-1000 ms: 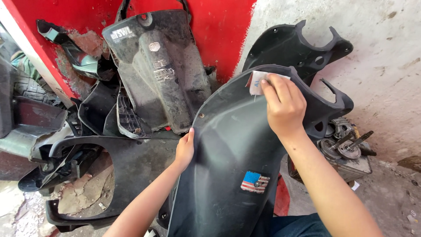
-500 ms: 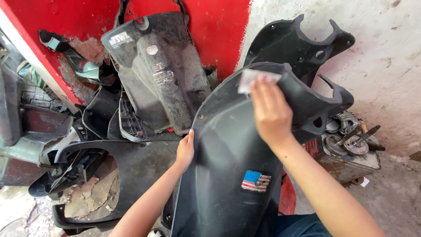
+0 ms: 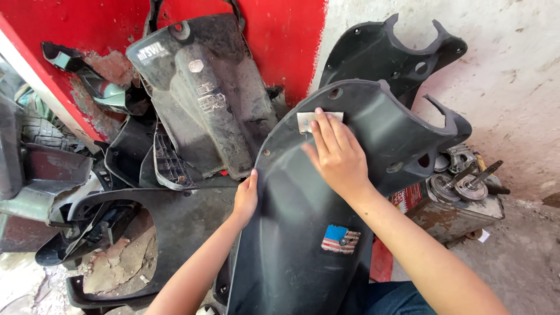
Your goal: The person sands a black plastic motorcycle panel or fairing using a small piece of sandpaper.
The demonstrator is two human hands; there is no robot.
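Note:
A large dark grey plastic scooter panel (image 3: pixel 303 221) stands upright in front of me, with a small flag sticker (image 3: pixel 340 239) low on its face. My right hand (image 3: pixel 335 154) presses flat on the panel's upper part, fingers over a small pale sheet of sandpaper (image 3: pixel 309 121). My left hand (image 3: pixel 246 198) grips the panel's left edge.
Other black scooter panels (image 3: pixel 204 99) lean against a red wall (image 3: pixel 280 35) behind and to the left. Another black panel (image 3: pixel 385 52) stands against the white wall at right. A rusty metal box (image 3: pixel 449 216) with round metal parts (image 3: pixel 455 184) sits at right. A cut-out panel (image 3: pixel 116 233) lies lower left.
My right hand has slid the pale sheet leftward across the top of the panel. The left hand stays on the panel's edge.

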